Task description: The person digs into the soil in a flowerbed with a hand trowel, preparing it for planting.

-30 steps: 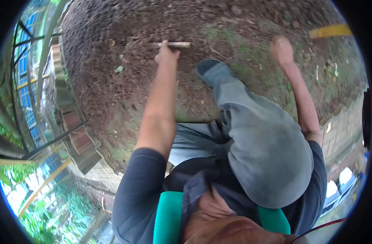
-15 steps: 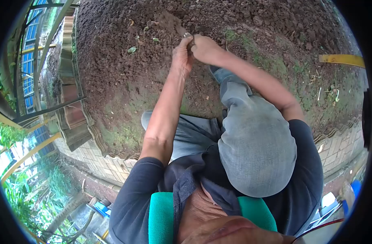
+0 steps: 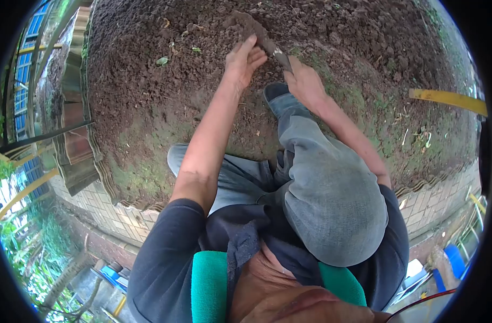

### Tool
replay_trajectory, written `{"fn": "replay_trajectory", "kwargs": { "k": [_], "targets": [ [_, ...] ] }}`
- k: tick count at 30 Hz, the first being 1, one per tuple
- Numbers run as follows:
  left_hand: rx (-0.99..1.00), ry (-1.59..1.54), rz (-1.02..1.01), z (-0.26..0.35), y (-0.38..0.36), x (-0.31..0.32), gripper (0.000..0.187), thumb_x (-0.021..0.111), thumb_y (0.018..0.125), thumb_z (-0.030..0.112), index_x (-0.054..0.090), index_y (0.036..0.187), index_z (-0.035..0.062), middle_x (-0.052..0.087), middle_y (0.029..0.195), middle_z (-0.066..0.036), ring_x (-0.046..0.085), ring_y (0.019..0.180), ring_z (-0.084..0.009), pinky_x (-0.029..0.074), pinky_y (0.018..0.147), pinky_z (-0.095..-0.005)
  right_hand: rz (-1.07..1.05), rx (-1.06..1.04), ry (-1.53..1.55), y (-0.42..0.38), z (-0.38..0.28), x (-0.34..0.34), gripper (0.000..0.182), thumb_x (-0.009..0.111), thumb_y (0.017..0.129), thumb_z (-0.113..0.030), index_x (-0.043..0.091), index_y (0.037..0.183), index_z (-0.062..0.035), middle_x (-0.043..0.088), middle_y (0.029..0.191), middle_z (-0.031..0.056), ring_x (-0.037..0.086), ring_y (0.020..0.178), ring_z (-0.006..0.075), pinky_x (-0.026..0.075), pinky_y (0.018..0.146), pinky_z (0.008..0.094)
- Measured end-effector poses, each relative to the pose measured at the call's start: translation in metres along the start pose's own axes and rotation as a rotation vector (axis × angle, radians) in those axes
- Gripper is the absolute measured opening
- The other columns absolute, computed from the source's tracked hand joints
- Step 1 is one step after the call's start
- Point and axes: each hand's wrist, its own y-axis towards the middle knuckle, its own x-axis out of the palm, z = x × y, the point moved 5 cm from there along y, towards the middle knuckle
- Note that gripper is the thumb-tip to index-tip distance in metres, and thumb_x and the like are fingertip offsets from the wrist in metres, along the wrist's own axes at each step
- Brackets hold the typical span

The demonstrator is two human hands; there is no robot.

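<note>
A soil-caked hand trowel (image 3: 261, 33) lies across the upper middle of the view, its blade toward the upper left and low over the loose dark soil (image 3: 149, 59). My right hand (image 3: 306, 85) is closed round its handle, above my boot (image 3: 278, 92). Off the handle, my left hand (image 3: 245, 62) is open with fingers apart, its fingertips right by the dirty blade. Dirt covers most of the blade, hiding its bare surface.
Curved roof tiles (image 3: 76, 134) edge the bed at left. A yellow curved bar (image 3: 447, 100) reaches in from the right. Behind me runs a low brick-patterned wall (image 3: 117, 216). A green leaf (image 3: 162, 61) rests on the soil.
My left hand has let go of the trowel's handle and opened beside the blade. My right hand has moved right and slightly down, still gripping the trowel. The view has shifted a little.
</note>
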Motion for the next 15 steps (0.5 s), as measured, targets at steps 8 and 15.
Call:
{"fn": "replay_trajectory", "kwargs": {
  "k": [8, 15],
  "targets": [
    [0.386, 0.056, 0.207, 0.050, 0.034, -0.022, 0.043, 0.078, 0.077, 0.015, 0.059, 0.110, -0.0028, 0.066, 0.095, -0.010, 0.063, 0.079, -0.0176, 0.051, 0.069, -0.0314, -0.200, 0.118, 0.528, -0.028, -0.017, -0.002, 0.026, 0.058, 0.086, -0.013, 0.060, 0.107, 0.0006, 0.050, 0.070, -0.0006, 0.044, 0.067, 0.0075, 0.038, 0.060, 0.0270],
    [0.246, -0.244, 0.323, 0.058, 0.050, -0.051, 0.029, 0.059, 0.092, 0.029, 0.063, 0.095, 0.0001, 0.065, 0.075, -0.006, 0.056, 0.059, -0.0136, 0.050, 0.061, -0.0294, -0.313, 0.241, 0.740, -0.035, -0.016, 0.002, 0.029, 0.060, 0.085, -0.012, 0.059, 0.111, 0.0012, 0.054, 0.074, -0.0025, 0.049, 0.065, 0.0091, 0.043, 0.061, 0.0266]
  ]
}}
